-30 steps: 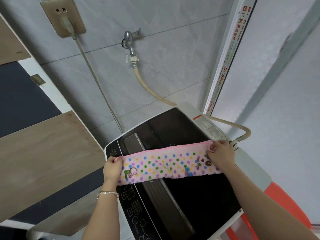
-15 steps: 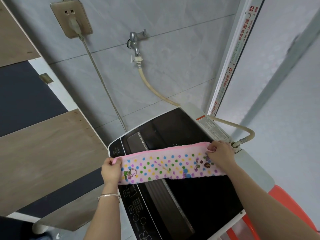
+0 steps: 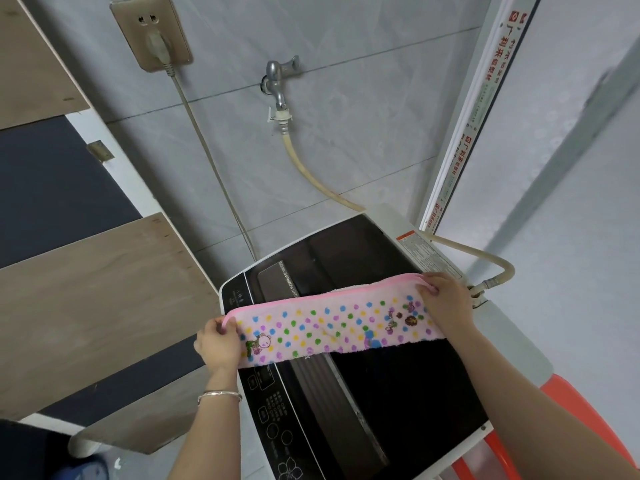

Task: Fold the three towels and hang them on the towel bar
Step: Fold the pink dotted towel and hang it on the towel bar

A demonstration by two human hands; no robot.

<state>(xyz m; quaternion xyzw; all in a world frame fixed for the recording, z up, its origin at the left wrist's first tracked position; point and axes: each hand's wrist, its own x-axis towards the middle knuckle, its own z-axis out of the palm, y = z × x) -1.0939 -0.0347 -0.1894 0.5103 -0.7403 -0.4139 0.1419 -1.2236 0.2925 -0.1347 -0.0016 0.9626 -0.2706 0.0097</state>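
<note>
Pink dotted towel stays stretched flat over washing machine lid; barely shifted in 1 second. Left hand, right hand keep pinching ends. Lengthwise fold looks set; towel bar unseen.

Laundry corner, grey tiled wall.
Wall socket far left with a plug in it, its cord running down behind the washing machine. Metal tap at centre, a beige hose curving right. Wood and dark panels on the left. White trim strip with red print on the right. Orange plastic stool near right.
</note>
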